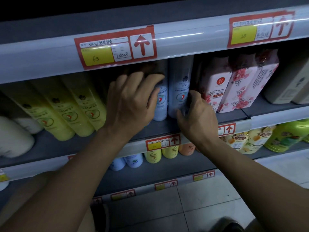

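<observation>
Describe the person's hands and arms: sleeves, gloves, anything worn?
The left hand and right hand are bare: no gloves, rings, watch or wristband. The left forearm and right forearm are also bare, with no sleeve in view up to the frame edge. No markings show in the dim light.

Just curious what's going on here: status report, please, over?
Left grip wraps left blue bottle. Right grip clasps right blue bottle. Pink floral bottles crowd the right side.

The pale blue bottles (178, 94) look like smooth, glossy plastic. The shelf (234, 115) is matt grey; its price label (115, 49) is paper.
</observation>
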A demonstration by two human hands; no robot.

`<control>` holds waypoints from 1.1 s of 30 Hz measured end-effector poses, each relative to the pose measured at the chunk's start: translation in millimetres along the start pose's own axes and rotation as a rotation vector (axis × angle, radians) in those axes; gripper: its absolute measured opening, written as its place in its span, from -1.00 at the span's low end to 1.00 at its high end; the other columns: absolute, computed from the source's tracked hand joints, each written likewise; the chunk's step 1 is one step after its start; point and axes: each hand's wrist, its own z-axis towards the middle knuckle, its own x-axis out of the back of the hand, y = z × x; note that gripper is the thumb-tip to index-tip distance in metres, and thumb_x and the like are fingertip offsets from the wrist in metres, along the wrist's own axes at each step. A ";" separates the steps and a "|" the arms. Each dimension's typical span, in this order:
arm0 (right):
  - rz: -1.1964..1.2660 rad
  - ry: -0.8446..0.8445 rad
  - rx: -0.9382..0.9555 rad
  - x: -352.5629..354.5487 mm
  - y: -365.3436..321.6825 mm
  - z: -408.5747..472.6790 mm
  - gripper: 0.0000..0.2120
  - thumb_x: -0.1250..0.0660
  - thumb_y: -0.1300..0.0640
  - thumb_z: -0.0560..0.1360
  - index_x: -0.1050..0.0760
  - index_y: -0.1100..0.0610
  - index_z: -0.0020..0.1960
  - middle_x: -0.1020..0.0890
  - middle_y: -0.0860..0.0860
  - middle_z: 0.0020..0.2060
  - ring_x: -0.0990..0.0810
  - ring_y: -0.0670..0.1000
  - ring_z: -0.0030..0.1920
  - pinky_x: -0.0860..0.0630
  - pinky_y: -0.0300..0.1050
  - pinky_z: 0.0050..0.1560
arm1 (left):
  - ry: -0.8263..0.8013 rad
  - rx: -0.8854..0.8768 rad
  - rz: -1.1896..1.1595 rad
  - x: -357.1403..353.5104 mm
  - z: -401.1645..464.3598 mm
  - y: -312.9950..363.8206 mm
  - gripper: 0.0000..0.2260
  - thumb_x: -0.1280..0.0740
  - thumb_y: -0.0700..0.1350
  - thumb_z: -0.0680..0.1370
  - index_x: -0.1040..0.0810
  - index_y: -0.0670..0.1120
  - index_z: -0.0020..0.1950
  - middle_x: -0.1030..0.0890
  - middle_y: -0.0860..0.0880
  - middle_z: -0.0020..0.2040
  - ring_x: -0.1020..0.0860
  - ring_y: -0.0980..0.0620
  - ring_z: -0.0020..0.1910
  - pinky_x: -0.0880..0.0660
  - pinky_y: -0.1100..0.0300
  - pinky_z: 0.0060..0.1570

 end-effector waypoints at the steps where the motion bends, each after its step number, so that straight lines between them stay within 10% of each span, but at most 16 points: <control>1: -0.021 0.006 0.005 3.0 0.7 0.0 -0.59 -0.40 0.03 0.53 -0.42 0.09 0.32 -0.67 0.11 0.11 -0.64 0.20 0.05 -0.54 0.00 -0.08 | -0.002 -0.023 -0.014 0.6 -1.6 3.3 -0.83 -0.42 -0.12 0.60 -0.70 -0.05 0.17 -0.64 -0.10 -0.04 -0.47 -0.18 -0.11 -0.35 -0.05 -0.19; 7: -0.108 -0.030 -0.029 19.3 -13.7 12.7 -0.71 -0.36 -0.02 0.55 -0.52 0.17 0.15 -0.66 0.19 0.00 -0.65 0.28 -0.02 -0.51 -0.01 -0.17 | -0.093 -0.159 -0.256 8.9 3.7 33.2 -0.86 -0.43 -0.25 0.50 -0.69 -0.17 0.05 -0.66 -0.12 0.06 -0.57 -0.23 0.01 -0.44 -0.11 -0.02; 15: -0.042 0.023 -0.090 48.4 4.3 -11.6 -0.87 -0.34 0.05 0.49 -0.48 0.11 -0.11 -0.67 0.18 -0.15 -0.63 0.27 -0.11 -0.35 -0.07 -0.25 | -0.281 0.103 -0.527 9.7 -20.8 71.8 -0.90 -0.39 -0.22 0.55 -0.62 -0.12 0.06 -0.58 -0.02 0.01 -0.58 -0.08 0.02 -0.52 -0.05 -0.04; 33: 0.009 0.206 -0.227 103.2 97.6 32.3 -0.84 -0.28 0.06 0.51 -0.64 0.03 -0.04 -0.70 0.01 -0.18 -0.66 0.12 -0.13 -0.63 0.05 -0.10 | -0.479 0.153 -0.559 -46.7 -16.8 126.0 -0.87 -0.37 -0.12 0.60 -0.60 -0.07 0.14 -0.57 0.05 0.05 -0.55 0.05 0.03 -0.52 0.08 -0.01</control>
